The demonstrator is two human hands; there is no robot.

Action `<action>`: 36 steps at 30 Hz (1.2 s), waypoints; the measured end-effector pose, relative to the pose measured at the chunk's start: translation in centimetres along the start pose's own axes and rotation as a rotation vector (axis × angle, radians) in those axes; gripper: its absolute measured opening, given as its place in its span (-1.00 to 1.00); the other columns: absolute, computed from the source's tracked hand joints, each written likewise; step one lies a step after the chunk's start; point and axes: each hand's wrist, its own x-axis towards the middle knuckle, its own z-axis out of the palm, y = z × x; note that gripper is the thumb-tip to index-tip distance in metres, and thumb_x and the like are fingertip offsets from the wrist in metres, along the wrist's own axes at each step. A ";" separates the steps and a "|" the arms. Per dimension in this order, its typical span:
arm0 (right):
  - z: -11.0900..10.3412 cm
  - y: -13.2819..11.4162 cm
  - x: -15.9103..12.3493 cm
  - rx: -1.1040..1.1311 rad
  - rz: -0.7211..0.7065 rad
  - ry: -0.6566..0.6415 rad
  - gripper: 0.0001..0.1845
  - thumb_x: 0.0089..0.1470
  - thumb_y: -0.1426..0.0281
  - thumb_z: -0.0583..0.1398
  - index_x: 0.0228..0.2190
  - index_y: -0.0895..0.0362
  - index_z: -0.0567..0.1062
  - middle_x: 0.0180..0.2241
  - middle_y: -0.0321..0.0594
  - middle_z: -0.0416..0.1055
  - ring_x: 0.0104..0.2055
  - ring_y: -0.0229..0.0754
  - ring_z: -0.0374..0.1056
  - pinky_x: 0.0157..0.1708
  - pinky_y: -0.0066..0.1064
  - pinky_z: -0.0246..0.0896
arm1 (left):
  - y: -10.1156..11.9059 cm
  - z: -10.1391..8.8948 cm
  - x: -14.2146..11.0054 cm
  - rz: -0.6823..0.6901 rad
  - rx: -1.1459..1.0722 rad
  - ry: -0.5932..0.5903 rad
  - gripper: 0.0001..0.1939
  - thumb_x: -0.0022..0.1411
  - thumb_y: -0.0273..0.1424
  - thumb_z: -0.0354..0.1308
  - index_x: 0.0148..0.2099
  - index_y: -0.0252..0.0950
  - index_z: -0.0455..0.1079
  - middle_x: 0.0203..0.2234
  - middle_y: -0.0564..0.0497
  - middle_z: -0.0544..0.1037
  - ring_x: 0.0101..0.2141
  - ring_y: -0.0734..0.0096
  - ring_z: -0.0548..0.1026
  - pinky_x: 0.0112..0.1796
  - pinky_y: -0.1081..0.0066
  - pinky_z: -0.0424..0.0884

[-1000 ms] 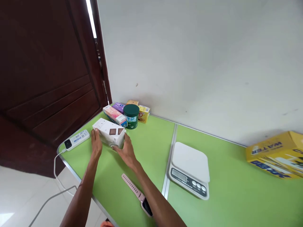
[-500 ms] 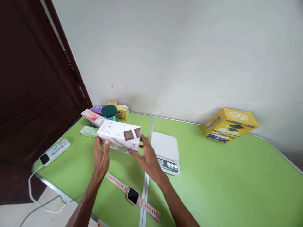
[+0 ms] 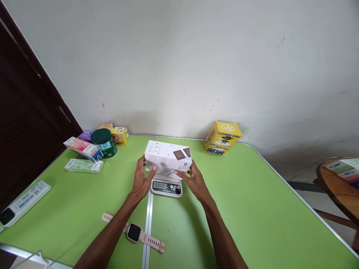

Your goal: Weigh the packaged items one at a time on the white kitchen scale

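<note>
A white carton (image 3: 165, 154) with brown squares printed on its top is gripped at both ends. My left hand (image 3: 141, 178) holds its left end, thumb on the near face. At the right end, my right hand (image 3: 194, 180) grips it in the same way. Beneath the carton is a white kitchen scale (image 3: 166, 188); its display and buttons show in front, while its platform is mostly covered. Whether the carton rests on the platform I cannot tell. A pink-strapped smartwatch (image 3: 134, 232) lies on the green table by my left forearm.
At the back left stand a green-lidded tub (image 3: 103, 142), a pink box (image 3: 84, 147), a pale green box (image 3: 84, 166) and a small yellow box (image 3: 119, 136). A yellow carton (image 3: 223, 137) stands by the wall. A white power strip (image 3: 26, 201) lies left; a wooden stool (image 3: 335, 186) is at right.
Both hands have carried the white carton from the left side of the table to over the scale. The view has turned to the right, and the stool now shows.
</note>
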 end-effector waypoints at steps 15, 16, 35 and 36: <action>1.7 7.0 0.4 0.265 0.124 0.497 0.01 0.25 -0.31 -0.08 0.39 0.16 0.24 0.24 0.12 0.43 0.30 0.10 0.38 0.34 0.06 0.23 | -8.4 -1.9 5.4 -0.353 -0.542 -0.100 0.02 0.18 0.44 -0.04 0.25 -0.33 0.43 0.24 -0.38 0.50 0.28 -0.03 0.45 0.30 0.02 0.31; 1.9 7.0 0.4 0.263 0.126 0.524 0.00 0.26 -0.30 -0.07 0.38 0.18 0.26 0.22 0.13 0.45 0.28 0.10 0.41 0.33 0.05 0.24 | -8.6 -1.9 5.5 -0.351 -0.559 -0.082 0.02 0.17 0.43 0.00 0.26 -0.36 0.42 0.25 -0.39 0.49 0.28 -0.03 0.45 0.31 0.03 0.30; 2.7 5.9 -0.5 0.148 -0.108 0.585 -0.11 0.30 -0.18 0.09 0.39 0.15 0.25 0.27 0.14 0.39 0.27 0.16 0.38 0.26 0.14 0.26 | -8.0 -2.0 4.2 -0.275 -0.479 -0.058 0.04 0.21 0.40 0.01 0.47 -0.21 0.17 0.24 -0.29 0.50 0.27 -0.05 0.44 0.32 -0.07 0.26; 2.9 5.5 -0.7 0.095 -0.165 0.553 -0.11 0.29 -0.15 0.12 0.42 0.11 0.19 0.32 0.13 0.33 0.32 0.17 0.32 0.28 0.14 0.23 | -7.2 -1.9 3.8 -0.213 -0.426 -0.078 0.00 0.25 0.37 -0.01 0.49 -0.18 0.12 0.30 -0.27 0.44 0.32 -0.05 0.39 0.34 -0.04 0.23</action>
